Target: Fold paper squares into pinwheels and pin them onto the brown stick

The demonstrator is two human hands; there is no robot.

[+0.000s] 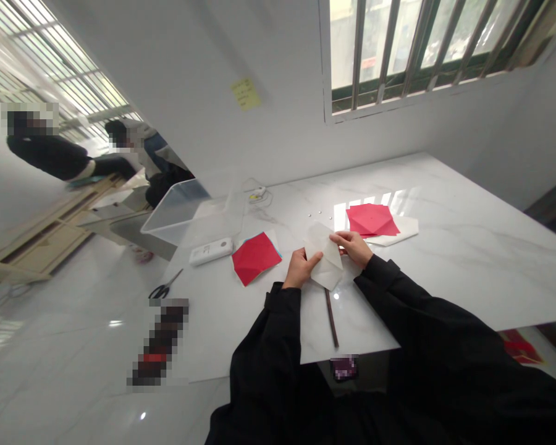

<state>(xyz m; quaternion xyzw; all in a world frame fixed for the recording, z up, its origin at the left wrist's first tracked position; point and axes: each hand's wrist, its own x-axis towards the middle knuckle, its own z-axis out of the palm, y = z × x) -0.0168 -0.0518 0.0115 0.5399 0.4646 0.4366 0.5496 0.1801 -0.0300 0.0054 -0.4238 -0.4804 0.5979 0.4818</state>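
Observation:
A folded sheet of white paper [324, 256] lies on the white marble table [445, 247] right in front of me. My left hand [299, 268] pinches its left edge, fingers closed on it. My right hand [353, 246] grips its right corner, fingers also closed on it. A thin dark stick [331, 316] lies on the table just below the paper, between my black sleeves.
A red paper square [256, 256] lies left of my hands, and a red folded sheet [370, 219] on white paper lies right. A white remote-like device [210, 251], scissors [165, 287] and a clear plastic bin [178, 213] sit further left. Two people sit far left.

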